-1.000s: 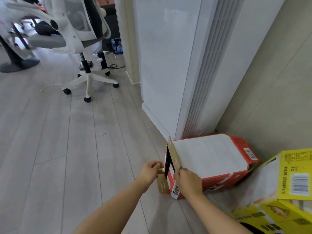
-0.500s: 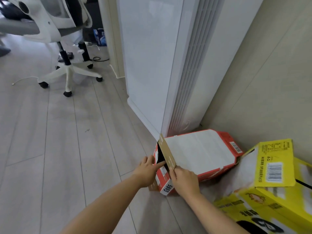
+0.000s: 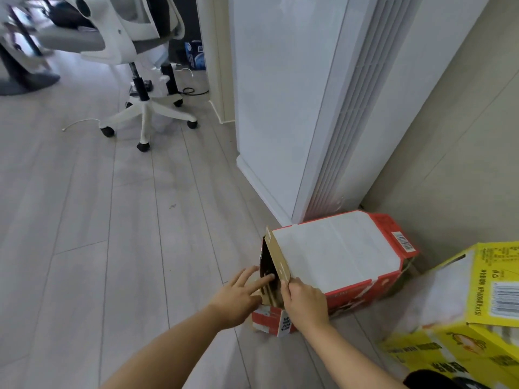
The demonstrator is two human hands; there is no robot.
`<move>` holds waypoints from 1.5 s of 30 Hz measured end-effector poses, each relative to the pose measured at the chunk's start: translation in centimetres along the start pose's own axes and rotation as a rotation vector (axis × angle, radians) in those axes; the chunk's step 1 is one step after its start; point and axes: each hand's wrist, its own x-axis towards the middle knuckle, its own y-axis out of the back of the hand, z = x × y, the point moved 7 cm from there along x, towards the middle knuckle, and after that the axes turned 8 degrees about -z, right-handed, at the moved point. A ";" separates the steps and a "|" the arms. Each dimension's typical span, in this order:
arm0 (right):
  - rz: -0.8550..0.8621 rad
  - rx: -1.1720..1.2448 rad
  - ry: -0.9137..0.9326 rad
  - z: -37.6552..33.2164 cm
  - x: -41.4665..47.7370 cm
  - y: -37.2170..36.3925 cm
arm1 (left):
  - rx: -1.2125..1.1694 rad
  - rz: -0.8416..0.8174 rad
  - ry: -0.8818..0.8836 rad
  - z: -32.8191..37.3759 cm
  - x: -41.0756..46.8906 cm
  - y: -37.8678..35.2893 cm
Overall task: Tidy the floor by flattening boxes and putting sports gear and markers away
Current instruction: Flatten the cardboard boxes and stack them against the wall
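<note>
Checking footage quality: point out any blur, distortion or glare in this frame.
In the head view the office chair is motion-blurred, the wide lens skews the white tower unit, and the red box, left hand and right hand look fairly sharp under soft light.

Pale plank floor (image 3: pixel 84 248), beige wall (image 3: pixel 449 136), white office chair (image 3: pixel 146 108).

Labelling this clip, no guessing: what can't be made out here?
All head view.
Inside the red box: dark beyond the opening, contents unseen.
How the right hand takes its grip on the brown flap: fingertips hidden by its own knuckles.
The yellow box: cut off by right and bottom edges; print blurred.
The office chair: top cut off by the upper edge, blurred.
</note>
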 end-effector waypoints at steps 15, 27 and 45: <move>-0.148 -0.080 0.109 -4.9 1.4 -0.5 | 0.080 -0.139 0.276 -4.6 -2.5 -0.6; -0.342 -0.105 0.136 -11.3 3.6 -2.9 | -0.044 -0.221 0.321 -6.9 -10.3 -4.0; -0.811 -0.113 0.235 -4.2 4.4 -19.1 | -0.201 -0.123 0.521 -5.9 -7.4 -7.8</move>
